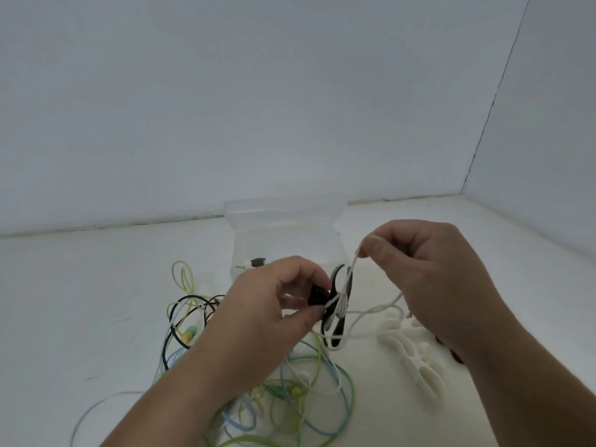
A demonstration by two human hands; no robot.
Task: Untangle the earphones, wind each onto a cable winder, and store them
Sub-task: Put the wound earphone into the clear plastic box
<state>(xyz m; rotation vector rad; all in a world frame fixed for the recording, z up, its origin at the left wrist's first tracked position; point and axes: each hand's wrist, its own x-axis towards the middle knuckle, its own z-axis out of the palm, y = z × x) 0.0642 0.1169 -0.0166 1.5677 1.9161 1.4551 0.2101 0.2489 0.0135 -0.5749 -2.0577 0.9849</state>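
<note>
Left hand pinches black winder, right hand pinching white cable above it; best keep tension, wrapping turns snugly.

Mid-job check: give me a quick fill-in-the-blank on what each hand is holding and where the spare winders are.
1. The left hand grips a cable winder whose colour is ____.
2. The right hand pinches a cable whose colour is ____.
3. The spare winders lie on the table nearest the ____ hand.

Missing words: black; white; right.
</note>
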